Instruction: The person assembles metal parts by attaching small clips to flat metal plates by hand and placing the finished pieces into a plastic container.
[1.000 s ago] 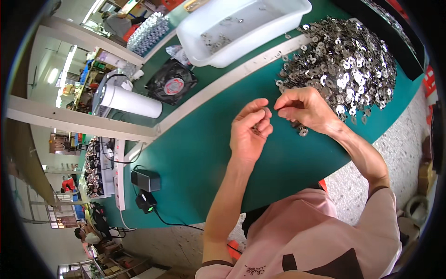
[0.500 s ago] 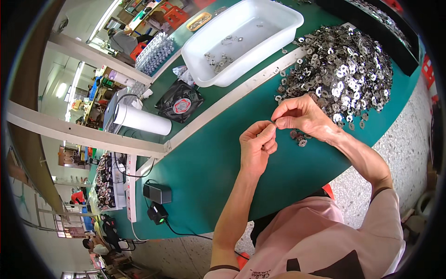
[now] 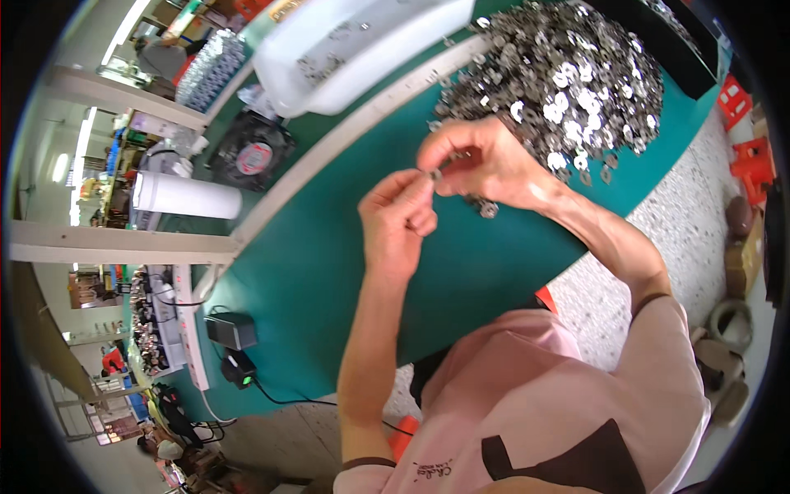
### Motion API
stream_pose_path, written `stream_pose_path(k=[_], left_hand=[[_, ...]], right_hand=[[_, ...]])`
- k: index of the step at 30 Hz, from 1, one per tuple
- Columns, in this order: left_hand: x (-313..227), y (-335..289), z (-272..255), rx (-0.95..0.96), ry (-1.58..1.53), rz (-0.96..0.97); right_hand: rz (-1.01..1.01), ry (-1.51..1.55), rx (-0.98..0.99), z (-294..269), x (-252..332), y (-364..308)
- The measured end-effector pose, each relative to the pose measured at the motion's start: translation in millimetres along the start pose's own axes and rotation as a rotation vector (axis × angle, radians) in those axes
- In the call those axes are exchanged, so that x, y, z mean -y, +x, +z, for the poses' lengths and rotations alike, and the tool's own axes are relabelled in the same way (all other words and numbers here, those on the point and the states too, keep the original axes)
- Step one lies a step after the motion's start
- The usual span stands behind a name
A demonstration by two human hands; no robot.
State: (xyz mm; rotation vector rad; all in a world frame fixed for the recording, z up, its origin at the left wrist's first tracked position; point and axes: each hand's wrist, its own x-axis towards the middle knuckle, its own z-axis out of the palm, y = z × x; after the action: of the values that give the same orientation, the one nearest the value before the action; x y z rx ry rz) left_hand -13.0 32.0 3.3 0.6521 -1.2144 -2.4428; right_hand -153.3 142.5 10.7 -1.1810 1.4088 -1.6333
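My left hand [image 3: 398, 221] is closed, its thumb and forefinger pinching a small metal piece [image 3: 435, 174]. From the right, my right hand [image 3: 490, 165] meets it with thumb and forefinger bent round the same piece, whose exact shape is too small to make out. Both hands are above the green tabletop [image 3: 329, 272]. Just beyond the right hand lies a big heap of small shiny metal discs with cut-outs [image 3: 568, 90]. A few loose discs [image 3: 487, 209] lie under the right hand, partly hidden by it.
A white plastic tub [image 3: 354, 86] with scattered metal pieces stands beyond a pale rail [image 3: 329, 152]. Left of it are a black plastic bag [image 3: 251, 156] and a white roll [image 3: 185, 196]. A black box [image 3: 658, 49] edges the heap; a dark adapter [image 3: 230, 329] sits near-left.
The whole scene has shifted left and slightly up in the picture as the view turned. My hands stay together at the small piece, with the right fingers somewhat more spread.
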Motion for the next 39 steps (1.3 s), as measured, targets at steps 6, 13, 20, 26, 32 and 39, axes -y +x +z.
stream_pose_path(k=[6,13,20,26,32,39], left_hand=[[-1.8,2.2,2.3,-0.062,0.048,0.052],[2.5,-1.9,9.0,-0.071,0.197,0.193],[4.5,-2.3,9.8,-0.059,0.297,0.264],[1.1,-3.3,8.1,-0.053,0.277,0.182],[-5.6,1.3,-1.5,-0.003,0.024,-0.029],[-5.5,8.5,-21.4,0.231,-0.436,-0.202]], right_hand=[[0.077,0.137,-0.040,-2.4,0.8,4.3],[0.132,0.131,-0.036,-4.0,2.3,-0.7],[0.085,0.139,-0.018,-6.1,-1.2,-0.9],[0.084,0.122,-0.008,-5.6,-3.5,-0.1],[0.068,0.119,-0.007,-6.1,-0.9,1.9],[-0.097,-0.714,0.022,-11.7,-3.8,-2.3]])
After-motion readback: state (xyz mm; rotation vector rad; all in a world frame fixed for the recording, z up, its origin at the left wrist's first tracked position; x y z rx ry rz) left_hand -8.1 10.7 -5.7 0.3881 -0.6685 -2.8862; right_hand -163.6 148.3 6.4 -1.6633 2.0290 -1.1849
